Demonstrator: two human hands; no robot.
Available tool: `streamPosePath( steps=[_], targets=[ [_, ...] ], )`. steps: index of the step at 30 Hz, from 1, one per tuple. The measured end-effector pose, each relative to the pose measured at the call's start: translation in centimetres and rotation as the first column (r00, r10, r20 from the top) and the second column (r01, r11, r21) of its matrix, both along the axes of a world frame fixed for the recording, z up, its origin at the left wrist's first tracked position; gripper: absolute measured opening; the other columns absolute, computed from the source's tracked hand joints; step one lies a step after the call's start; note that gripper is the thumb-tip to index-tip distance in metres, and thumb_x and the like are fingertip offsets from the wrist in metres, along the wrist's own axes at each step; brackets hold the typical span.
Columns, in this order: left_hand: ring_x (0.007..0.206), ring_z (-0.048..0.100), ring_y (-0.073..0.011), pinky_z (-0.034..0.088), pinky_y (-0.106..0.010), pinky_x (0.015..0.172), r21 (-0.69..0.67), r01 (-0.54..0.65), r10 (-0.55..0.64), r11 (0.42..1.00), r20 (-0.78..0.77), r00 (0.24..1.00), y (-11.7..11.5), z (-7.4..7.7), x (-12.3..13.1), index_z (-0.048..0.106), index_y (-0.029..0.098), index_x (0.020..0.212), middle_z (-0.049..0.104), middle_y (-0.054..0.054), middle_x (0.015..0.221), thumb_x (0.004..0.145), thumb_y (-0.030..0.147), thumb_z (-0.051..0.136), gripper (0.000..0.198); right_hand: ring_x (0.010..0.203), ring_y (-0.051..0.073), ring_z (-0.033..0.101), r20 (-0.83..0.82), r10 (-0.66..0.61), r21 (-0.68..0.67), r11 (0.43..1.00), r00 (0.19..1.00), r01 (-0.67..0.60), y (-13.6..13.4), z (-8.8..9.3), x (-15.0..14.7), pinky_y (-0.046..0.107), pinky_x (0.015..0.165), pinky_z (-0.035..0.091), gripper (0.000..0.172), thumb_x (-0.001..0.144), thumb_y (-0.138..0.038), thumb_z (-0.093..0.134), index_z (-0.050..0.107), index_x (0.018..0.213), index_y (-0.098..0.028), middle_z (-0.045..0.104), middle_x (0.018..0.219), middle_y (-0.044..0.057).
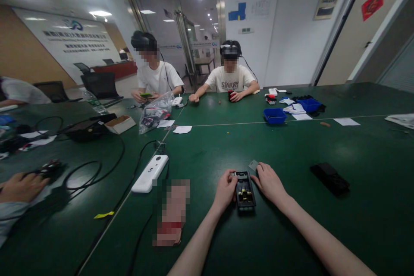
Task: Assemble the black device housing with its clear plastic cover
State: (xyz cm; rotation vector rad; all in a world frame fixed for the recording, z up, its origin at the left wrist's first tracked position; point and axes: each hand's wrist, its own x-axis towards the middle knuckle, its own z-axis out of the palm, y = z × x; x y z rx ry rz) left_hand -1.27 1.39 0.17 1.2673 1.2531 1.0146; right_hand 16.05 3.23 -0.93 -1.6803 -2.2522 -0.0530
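Note:
A small black box-like device (245, 194) lies on the green table in front of me. Its top is off, and yellow-gold parts show inside. My left hand (225, 187) grips its left edge near the top end, the fingers curled onto the rim. Beside the device's upper right corner is my right hand (268, 180), with a small thin, pale grey translucent plate (253, 164) pinched at its fingertips. What this plate belongs to I cannot make out. Part of the device's left side is hidden behind my left fingers.
Left of my hands are a patterned-over pinkish flat object (174, 207) and a white power bank-like block (150, 174) with cables. A black folded item (330, 178) lies to the right. Farther back are a blue tray (274, 116) and a plastic bag (155, 113). Two people sit opposite; another person's hand (22, 186) is at left.

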Motion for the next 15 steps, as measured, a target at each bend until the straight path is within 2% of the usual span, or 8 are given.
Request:
streamPosePath(
  steps=[5,9,12,15],
  targets=[
    [0.03,0.039,-0.0048,0.028,-0.016,0.029,-0.003,0.004,-0.004,1.0,-0.003,1.0,0.1,-0.1,0.0,0.05,0.016,0.096,0.047,0.007,0.055,0.082,0.035,0.047,0.024,0.094,0.027,0.053,-0.055,0.055,-0.046,0.997,0.997,-0.057,-0.2,0.5,-0.4,0.04,0.08,0.043,0.022,0.087,-0.027,0.041,0.055,0.099,-0.013,0.06,0.101,0.016],
    [0.03,0.039,-0.0045,0.028,-0.015,0.03,-0.005,0.009,-0.009,1.0,-0.001,1.0,0.1,-0.2,-0.1,0.05,0.016,0.096,0.048,0.007,0.055,0.082,0.036,0.047,0.025,0.089,0.025,0.057,-0.018,0.059,-0.078,0.995,0.998,-0.06,-0.4,1.4,-0.3,0.036,0.079,0.043,0.027,0.086,-0.025,0.042,0.054,0.108,-0.015,0.063,0.096,0.015],
    [0.031,0.039,-0.0042,0.029,-0.015,0.03,0.0,0.008,-0.008,1.0,0.007,1.0,0.1,-0.3,-0.1,0.05,0.016,0.096,0.048,0.007,0.055,0.081,0.037,0.048,0.026,0.081,0.023,0.06,-0.016,0.028,-0.134,0.991,0.999,-0.03,-0.6,2.1,-0.4,0.033,0.073,0.044,0.033,0.086,-0.026,0.04,0.053,0.114,-0.016,0.066,0.087,0.013],
    [0.031,0.039,-0.0046,0.029,-0.015,0.029,0.004,0.01,-0.01,1.0,0.011,1.0,0.2,-0.3,-0.1,0.051,0.016,0.095,0.048,0.007,0.055,0.081,0.039,0.049,0.027,0.071,0.021,0.061,-0.089,-0.047,-0.213,0.977,0.995,0.027,-0.5,2.5,-0.1,0.031,0.066,0.045,0.038,0.084,-0.024,0.042,0.052,0.12,-0.018,0.067,0.076,0.011]
  ],
)
